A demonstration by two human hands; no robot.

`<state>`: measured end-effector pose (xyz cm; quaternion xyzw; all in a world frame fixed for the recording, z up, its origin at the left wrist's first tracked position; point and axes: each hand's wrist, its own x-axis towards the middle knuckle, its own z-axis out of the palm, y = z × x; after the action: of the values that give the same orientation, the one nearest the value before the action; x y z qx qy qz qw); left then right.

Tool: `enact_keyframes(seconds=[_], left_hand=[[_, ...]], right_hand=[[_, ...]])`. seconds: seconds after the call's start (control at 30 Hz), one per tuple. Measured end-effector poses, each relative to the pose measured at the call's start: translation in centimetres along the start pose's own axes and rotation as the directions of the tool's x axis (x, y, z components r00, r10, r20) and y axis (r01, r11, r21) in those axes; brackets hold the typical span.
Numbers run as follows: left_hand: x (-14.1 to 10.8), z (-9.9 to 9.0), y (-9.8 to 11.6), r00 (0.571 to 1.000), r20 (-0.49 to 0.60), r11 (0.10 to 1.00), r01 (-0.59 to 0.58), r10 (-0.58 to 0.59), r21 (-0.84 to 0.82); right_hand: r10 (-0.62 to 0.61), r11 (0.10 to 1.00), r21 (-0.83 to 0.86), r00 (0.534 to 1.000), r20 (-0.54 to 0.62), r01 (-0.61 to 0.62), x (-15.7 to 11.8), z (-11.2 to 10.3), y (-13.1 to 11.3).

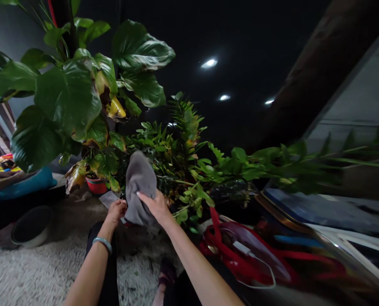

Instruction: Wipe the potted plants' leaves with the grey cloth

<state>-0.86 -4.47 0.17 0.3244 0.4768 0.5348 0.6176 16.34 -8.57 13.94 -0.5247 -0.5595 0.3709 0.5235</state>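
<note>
A soft grey fabric piece [140, 182], rounded at the top like a cap or pouch, is held up in front of me. My right hand [156, 207] grips it from the right, thumb lying across its face. On its lower left, my left hand [117, 211] is closed in a pinch close to the fabric's edge; what lies between the fingertips is hidden. A white printed paper slip [109, 198] shows just behind the left fingers, and I cannot tell whether they hold it. A pale bangle [103, 244] circles my left wrist.
Leafy potted plants stand ahead, one in a red pot [96, 185]. A red bag [240, 250] with a white cable lies to the right. On the left are a dark-lined basin [32, 227] and another person's arm [1, 182] by a blue cloth [30, 183].
</note>
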Motion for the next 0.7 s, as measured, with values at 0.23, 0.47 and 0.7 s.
enact_keyframes(seconds=[0.23, 0.47, 0.7], left_hand=[[-0.3, -0.6, 0.4, 1.000, -0.015, 0.999, 0.006, -0.007, -0.052], [-0.9, -0.1, 1.1, 1.000, -0.011, 0.998, 0.007, -0.008, -0.058], [-1.1, -0.3, 1.3, 1.000, -0.005, 0.998, 0.021, -0.021, -0.058]], right_hand=[[0.199, 0.968, 0.143, 0.977, 0.075, -0.208, -3.6, 0.0, 4.2], [0.474, 0.778, 0.572, 0.841, -0.262, -0.260, 0.4, -0.3, 4.2], [0.651, 0.539, 0.765, 0.751, -0.112, -0.353, -2.8, 0.4, 8.2]])
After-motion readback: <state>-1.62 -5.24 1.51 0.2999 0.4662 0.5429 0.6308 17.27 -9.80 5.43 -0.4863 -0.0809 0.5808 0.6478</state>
